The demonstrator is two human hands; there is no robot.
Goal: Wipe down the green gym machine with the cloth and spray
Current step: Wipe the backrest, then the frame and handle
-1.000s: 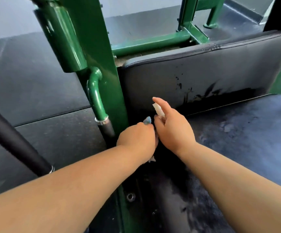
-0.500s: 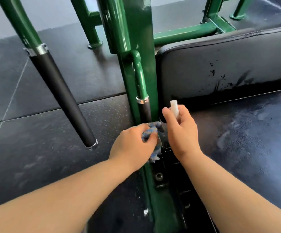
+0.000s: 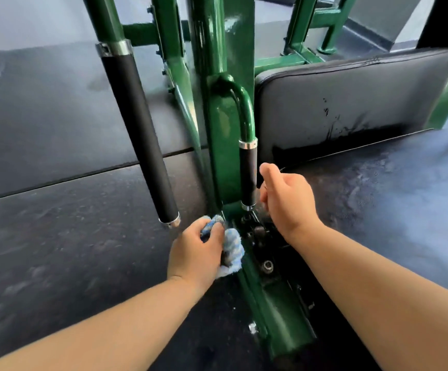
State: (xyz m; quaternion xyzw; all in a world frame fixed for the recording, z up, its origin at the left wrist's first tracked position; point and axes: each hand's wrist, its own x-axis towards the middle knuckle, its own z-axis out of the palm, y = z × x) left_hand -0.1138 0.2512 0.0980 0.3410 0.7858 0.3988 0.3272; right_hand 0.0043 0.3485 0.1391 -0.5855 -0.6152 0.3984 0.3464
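Left hand (image 3: 196, 253) grips a crumpled blue cloth (image 3: 232, 250), pressed against the foot of the green upright (image 3: 225, 116). Right hand (image 3: 290, 202) sits just right of the upright, beside its short black grip (image 3: 247, 178). Thumb is raised and fingers curl out of sight, so cannot tell if they hold anything. Black pad (image 3: 338, 103) stands right of the upright.

No text, label, brand or number is readable on the green machine (image 3: 225, 135) or its black pad (image 3: 351, 103).

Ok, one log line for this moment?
left hand grips crumpled blue cloth at green metal frame base | right hand curled beside short black handle, contents hidden
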